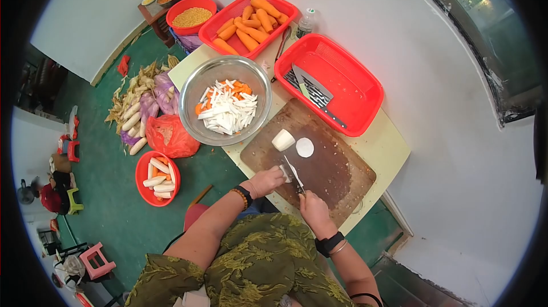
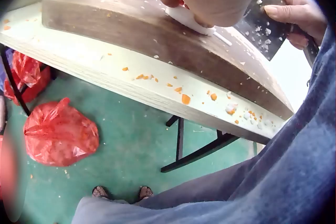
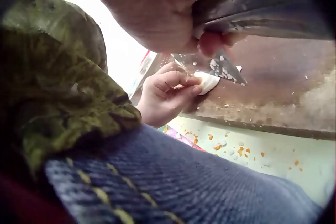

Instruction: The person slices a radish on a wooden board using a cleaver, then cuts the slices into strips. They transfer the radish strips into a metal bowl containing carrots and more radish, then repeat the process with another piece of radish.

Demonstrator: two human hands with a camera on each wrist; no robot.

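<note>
My left hand (image 1: 267,182) is on the near left part of the wooden cutting board (image 1: 342,161). Its fingers and thumb pinch a white radish slice (image 3: 208,82), flat on the board in the left wrist view. Beside it, my right hand (image 1: 315,213) grips a kitchen knife; white crumbs cling to its dark blade (image 2: 261,27). A thin strip (image 2: 222,38) lies by the slice. Farther up the board are a peeled radish chunk (image 1: 282,139) and a round radish slice (image 1: 305,147). White sticks and orange pieces fill part of a steel bowl (image 1: 186,114) at the board's upper left.
Behind the board, a red basket (image 1: 365,87) holds a knife and a black-and-white patterned tool. Another red basket (image 1: 292,7) carries carrots, with a bottle (image 1: 306,23) beside it. On the floor at left are a red bag (image 1: 171,135) and a red bucket (image 1: 141,184) of peeled vegetables.
</note>
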